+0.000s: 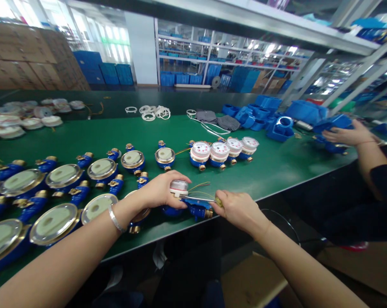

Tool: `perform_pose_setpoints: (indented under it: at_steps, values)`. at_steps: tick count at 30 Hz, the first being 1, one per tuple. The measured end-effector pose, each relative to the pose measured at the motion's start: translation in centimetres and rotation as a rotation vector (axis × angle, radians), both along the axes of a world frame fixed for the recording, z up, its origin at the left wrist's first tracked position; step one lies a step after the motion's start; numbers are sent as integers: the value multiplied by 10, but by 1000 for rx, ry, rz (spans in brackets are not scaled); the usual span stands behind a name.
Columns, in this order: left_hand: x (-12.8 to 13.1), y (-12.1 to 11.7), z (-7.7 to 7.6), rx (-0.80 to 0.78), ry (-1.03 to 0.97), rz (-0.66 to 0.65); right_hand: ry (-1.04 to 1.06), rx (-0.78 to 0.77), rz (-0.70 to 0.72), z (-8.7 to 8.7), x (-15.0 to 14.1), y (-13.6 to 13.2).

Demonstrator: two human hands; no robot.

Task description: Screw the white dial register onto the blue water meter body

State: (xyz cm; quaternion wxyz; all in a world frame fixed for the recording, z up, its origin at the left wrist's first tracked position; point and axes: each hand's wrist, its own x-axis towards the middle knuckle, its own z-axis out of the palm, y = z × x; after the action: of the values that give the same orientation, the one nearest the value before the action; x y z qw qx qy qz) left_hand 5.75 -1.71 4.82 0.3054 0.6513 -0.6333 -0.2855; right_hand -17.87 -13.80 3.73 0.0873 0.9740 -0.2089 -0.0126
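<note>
My left hand point(161, 189) is closed round the clear-topped white head of a water meter point(179, 185), near the bench's front edge. The meter's blue body and brass threaded end sit below and to the right. My right hand point(241, 212) grips a screwdriver point(218, 201) by its yellowish handle. Its thin metal shaft points left, and the tip meets the white head's lower side by my left fingers; exact contact is hard to see. Thin wires point(199, 185) stick out rightward from the head. Behind stands a row of meters with white dial heads point(219, 150).
Blue meter bodies with pale round inserts point(57, 222) fill the bench's left. White rings point(149, 116), white counter units point(7, 121), grey cloth point(217, 119) and blue plastic covers point(280, 128) lie farther back. At right, another person's hand point(352, 133) holds a blue part.
</note>
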Motion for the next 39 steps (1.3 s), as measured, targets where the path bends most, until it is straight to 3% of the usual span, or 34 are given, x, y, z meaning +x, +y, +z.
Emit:
perform_pose_setpoints:
  at_steps: [6, 11, 19, 21, 25, 31, 35, 39]
  values:
    - [1, -1, -1, -2, -6, -4, 22, 128, 25, 5, 1, -2]
    - [0, 0, 0, 10, -16, 25, 32, 15, 19, 10, 3, -4]
    - [-2, 3, 2, 18, -54, 34, 106, 86, 17, 42, -1, 5]
    - [-4, 4, 1, 21, -64, 57, 79, 175, -47, 47, -8, 10]
    - [-4, 8, 4, 43, -74, 70, -91, 528, -208, 47, -36, 33]
    - [3, 11, 21, 134, -110, -125, -174, 994, -254, 25, -60, 94]
    - [0, 13, 26, 171, -127, -87, -215, 1074, -323, 20, -52, 116]
    - [-2, 14, 27, 173, -174, -74, -208, 1082, -404, 28, -48, 120]
